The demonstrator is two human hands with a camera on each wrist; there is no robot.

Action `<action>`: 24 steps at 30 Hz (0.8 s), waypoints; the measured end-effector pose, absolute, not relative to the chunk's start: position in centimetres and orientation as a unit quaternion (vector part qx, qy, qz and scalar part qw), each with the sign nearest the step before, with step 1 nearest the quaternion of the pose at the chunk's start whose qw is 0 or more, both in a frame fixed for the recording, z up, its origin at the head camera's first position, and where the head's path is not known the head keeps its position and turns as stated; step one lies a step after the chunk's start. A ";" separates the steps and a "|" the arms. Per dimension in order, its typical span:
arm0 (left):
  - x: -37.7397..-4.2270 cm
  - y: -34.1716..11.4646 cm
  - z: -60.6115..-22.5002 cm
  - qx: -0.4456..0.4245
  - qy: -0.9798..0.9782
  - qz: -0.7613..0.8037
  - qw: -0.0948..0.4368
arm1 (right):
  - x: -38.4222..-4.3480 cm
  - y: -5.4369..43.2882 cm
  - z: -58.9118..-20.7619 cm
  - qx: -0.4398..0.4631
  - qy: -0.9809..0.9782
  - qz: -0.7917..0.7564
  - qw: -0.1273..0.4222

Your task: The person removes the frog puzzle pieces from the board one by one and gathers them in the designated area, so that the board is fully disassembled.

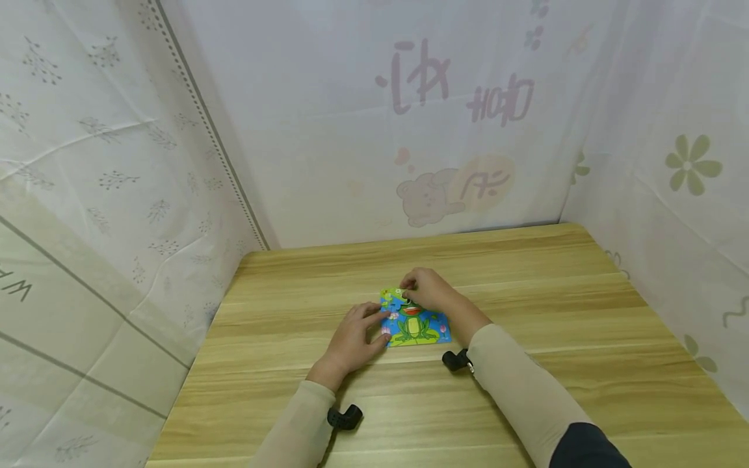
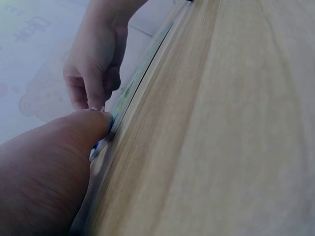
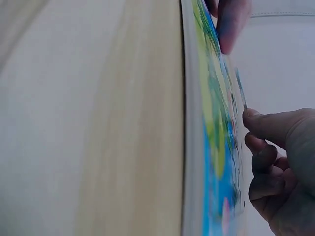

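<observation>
A frog jigsaw puzzle (image 1: 414, 330) in blue, green and yellow lies flat on the wooden table. My right hand (image 1: 430, 290) is over its far part and hides some of the picture. Between thumb and fingertips it pinches a thin puzzle piece (image 3: 240, 87), seen edge-on and tilted above the board in the right wrist view. At the puzzle's left edge, my left hand (image 1: 351, 339) touches the board with its fingers spread and thumb near the lower left corner. In the left wrist view, the left thumb covers much of the contact.
The wooden table (image 1: 281, 364) extends all around the puzzle. Printed curtains (image 1: 328, 130) hang behind the table and along both sides. A small black camera sits on each wrist, the right one (image 1: 456, 360) close to the puzzle's lower right corner.
</observation>
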State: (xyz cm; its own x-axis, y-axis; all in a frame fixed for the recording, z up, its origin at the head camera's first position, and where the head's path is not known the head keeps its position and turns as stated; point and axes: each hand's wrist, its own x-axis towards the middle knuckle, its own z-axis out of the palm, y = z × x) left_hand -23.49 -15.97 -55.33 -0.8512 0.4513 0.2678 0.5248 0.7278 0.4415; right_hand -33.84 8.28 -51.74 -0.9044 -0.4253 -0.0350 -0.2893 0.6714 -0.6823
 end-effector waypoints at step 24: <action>-23.5 -15.9 -55.5 -0.259 -0.926 -0.265 0.075 | -32.0 16.3 -51.0 -0.138 0.889 -0.434 0.052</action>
